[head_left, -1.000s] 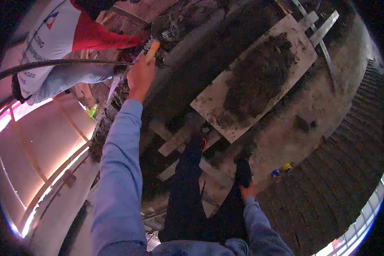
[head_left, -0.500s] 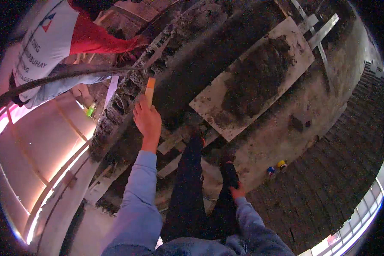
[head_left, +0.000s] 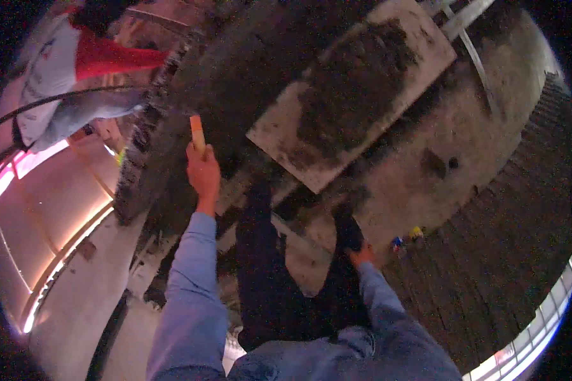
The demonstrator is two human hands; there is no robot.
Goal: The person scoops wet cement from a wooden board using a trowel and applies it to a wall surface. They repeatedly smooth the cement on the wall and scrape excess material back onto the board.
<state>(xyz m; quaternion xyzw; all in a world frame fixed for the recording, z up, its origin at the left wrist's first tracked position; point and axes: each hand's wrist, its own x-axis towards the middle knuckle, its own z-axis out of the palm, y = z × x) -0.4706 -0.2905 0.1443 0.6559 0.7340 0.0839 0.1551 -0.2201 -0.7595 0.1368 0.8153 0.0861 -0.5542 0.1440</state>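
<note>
Fingers of your left hand [head_left: 203, 174] close around an orange-handled tool [head_left: 197, 133], raised over the mortar-crusted wall top [head_left: 147, 136]; your right hand [head_left: 362, 255] rests on your thigh, grip unclear.

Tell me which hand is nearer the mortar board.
Left. The left hand, holding an orange handle, is raised beside the mortar board; the right hand rests lower, by the leg.

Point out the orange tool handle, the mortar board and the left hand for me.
Orange tool handle [head_left: 197, 131], head view, middle of the handle.
Flat grey mortar board [head_left: 279, 136], head view, bare lower corner.
Left hand [head_left: 203, 173], head view, back of hand.
</note>
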